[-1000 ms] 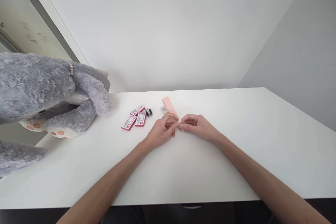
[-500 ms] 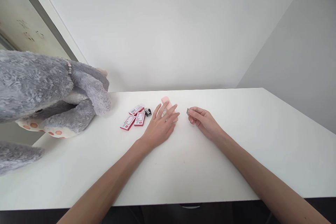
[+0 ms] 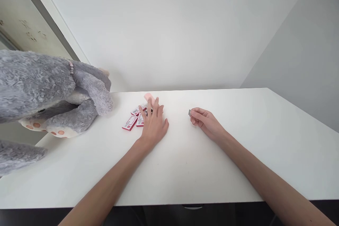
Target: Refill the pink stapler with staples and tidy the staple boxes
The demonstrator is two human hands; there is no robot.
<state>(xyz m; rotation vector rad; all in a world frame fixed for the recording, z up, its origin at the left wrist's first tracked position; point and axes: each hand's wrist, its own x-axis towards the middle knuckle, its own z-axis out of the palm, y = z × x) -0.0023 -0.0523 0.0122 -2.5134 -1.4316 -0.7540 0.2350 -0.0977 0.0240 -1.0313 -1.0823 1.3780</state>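
Note:
My left hand (image 3: 153,122) lies over a pink oblong object (image 3: 149,97), fingers spread; only the far end of that object shows. Right beside these fingers are several small white-and-red boxes (image 3: 129,123), the nearest partly covered by the hand. A small black thing (image 3: 148,112) shows between the fingers, mostly hidden. To the right, my right hand (image 3: 202,120) pinches a short grey strip of staples (image 3: 189,112) between thumb and forefinger, just above the white table.
A large grey plush toy (image 3: 90,88) leans over the left part of the white table (image 3: 169,176). A white wall (image 3: 172,35) rises behind the far edge, and a grey wall (image 3: 299,53) stands at the right.
My left hand has moved left and slid the pink object along with it, up against the boxes and the black thing. My right hand stays in place with the staples.

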